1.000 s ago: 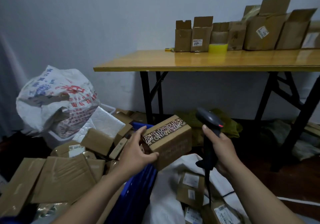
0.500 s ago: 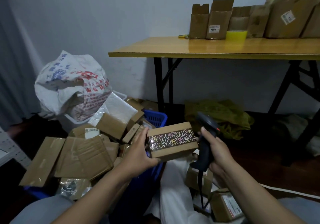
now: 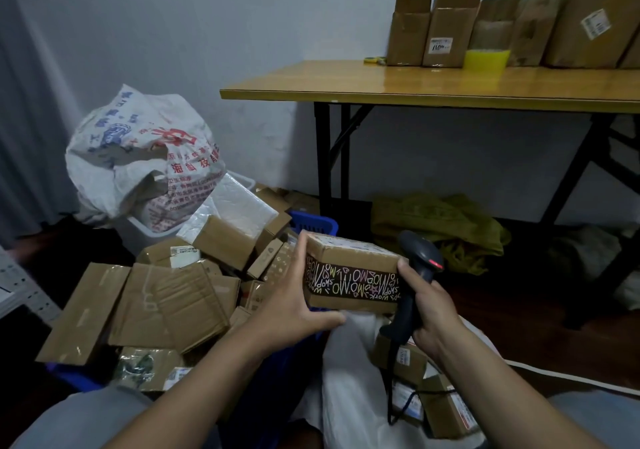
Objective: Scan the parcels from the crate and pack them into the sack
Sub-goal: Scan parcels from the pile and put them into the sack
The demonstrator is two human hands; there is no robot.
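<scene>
A small cardboard parcel [image 3: 349, 258] with a dark band of coloured lettering hangs in front of me. My left hand [image 3: 298, 296] grips its left end, thumb underneath. A black barcode scanner [image 3: 417, 258] with a red light is held in my right hand [image 3: 431, 313], whose thumb touches the parcel's right edge. Below, the open white sack [image 3: 349, 379] holds several labelled parcels [image 3: 446, 410]. The blue crate [image 3: 315, 221] on the left is heaped with brown parcels [image 3: 173, 303].
A printed white bag [image 3: 138, 157] sits in a white tub behind the crate. A yellow-topped table [image 3: 415, 84] on black legs carries open cartons [image 3: 450, 29] and yellow tape. An olive cloth [image 3: 440, 226] lies under it. My knees are at the bottom edge.
The parcel has turned, so its banded side faces me and its top shows. My right hand with the scanner came in until its thumb met the parcel's right edge. The view shifted left.
</scene>
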